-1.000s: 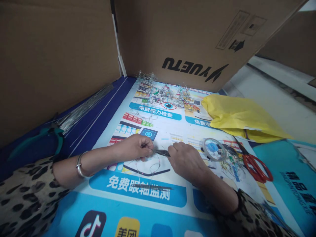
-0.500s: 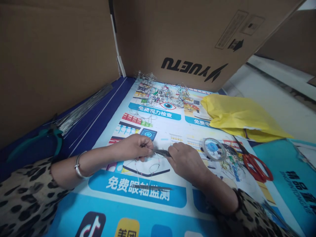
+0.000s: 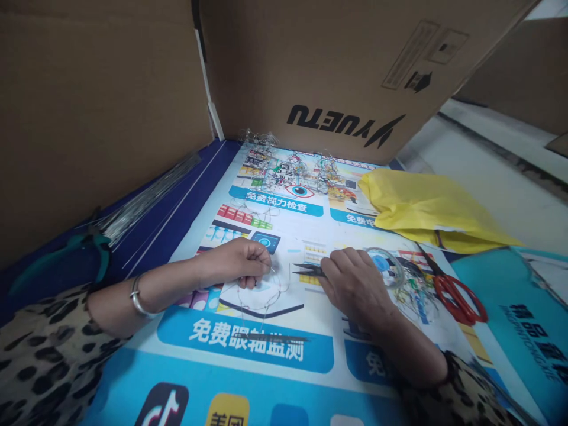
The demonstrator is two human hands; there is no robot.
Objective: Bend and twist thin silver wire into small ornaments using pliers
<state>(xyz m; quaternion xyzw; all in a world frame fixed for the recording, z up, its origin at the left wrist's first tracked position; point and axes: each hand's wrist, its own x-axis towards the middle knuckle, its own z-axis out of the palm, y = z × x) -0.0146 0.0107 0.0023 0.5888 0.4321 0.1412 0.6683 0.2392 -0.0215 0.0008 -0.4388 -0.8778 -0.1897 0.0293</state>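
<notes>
My left hand point(image 3: 239, 261) rests on the printed poster point(image 3: 275, 331) with its fingers pinched on a thin bent wire piece point(image 3: 270, 289) whose loops lie just below the fingertips. My right hand point(image 3: 355, 283) is closed round small dark pliers point(image 3: 307, 271), their tips pointing left and a short gap away from the left fingers. A silver bangle point(image 3: 135, 297) sits on my left wrist. Both forearms wear leopard-print sleeves.
Cardboard walls point(image 3: 337, 65) stand behind and to the left. Straight wire rods point(image 3: 146, 201) and teal-handled pliers point(image 3: 84, 248) lie at left. Finished wire pieces point(image 3: 293, 168) pile at the back. A yellow bag point(image 3: 426, 207), tape roll point(image 3: 390, 263) and red scissors point(image 3: 457, 293) lie at right.
My right hand has pulled the pliers to the right, away from the left fingers, opening a gap. The left hand stays pinched on the wire.
</notes>
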